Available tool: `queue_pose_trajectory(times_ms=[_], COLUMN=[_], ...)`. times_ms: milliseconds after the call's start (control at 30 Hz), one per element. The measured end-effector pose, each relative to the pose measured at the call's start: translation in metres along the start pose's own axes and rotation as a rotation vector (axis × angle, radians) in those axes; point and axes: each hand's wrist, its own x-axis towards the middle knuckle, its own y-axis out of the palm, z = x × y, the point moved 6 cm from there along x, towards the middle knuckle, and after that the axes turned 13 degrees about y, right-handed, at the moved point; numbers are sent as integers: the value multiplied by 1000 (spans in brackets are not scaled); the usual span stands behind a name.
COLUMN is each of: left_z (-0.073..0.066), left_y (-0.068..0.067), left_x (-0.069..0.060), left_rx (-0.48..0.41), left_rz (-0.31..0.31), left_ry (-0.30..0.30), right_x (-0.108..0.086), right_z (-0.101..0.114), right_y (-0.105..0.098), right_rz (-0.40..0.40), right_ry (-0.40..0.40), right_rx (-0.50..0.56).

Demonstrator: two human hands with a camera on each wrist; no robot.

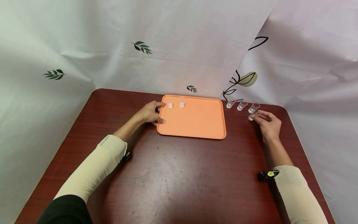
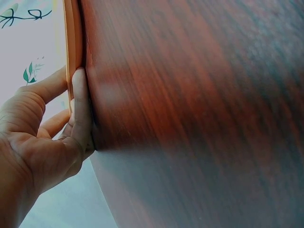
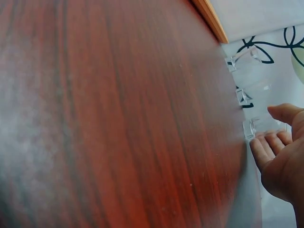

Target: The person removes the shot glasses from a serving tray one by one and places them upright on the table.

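Note:
My left hand (image 1: 151,112) grips the left edge of an orange tray (image 1: 195,121), also edge-on in the left wrist view, thumb on one side and fingers on the other. Two small clear cups stand near the tray's back left corner: one clear cup (image 1: 170,103) nearest the hand and another (image 1: 181,102) beside it. Right of the tray, my right hand (image 1: 269,124) holds a small clear plastic cup (image 1: 251,117) between thumb and fingers, close in front of another cup (image 1: 254,107). In the right wrist view the right hand (image 3: 282,156) partly hides the cups there.
Two more clear cups, one (image 1: 230,103) by the tray's right side and one (image 1: 242,105) beside it, line the back edge of the dark red wooden table (image 1: 179,174). A pale curtain (image 1: 167,46) with leaf prints hangs directly behind the table.

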Motion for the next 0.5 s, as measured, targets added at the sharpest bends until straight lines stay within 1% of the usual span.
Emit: queue_pose_trajectory(times_ms=[400, 500], left_z=[-1, -2], left_y=[0, 0], left_x=[-1, -1], left_rx=[4, 5], left_rz=[0, -3], left_ry=[-11, -8], right_x=[0, -1], right_z=[0, -2], right_y=[-6, -8], right_rz=[-38, -46], right_ry=[-33, -30], right_rx=[-45, -32])
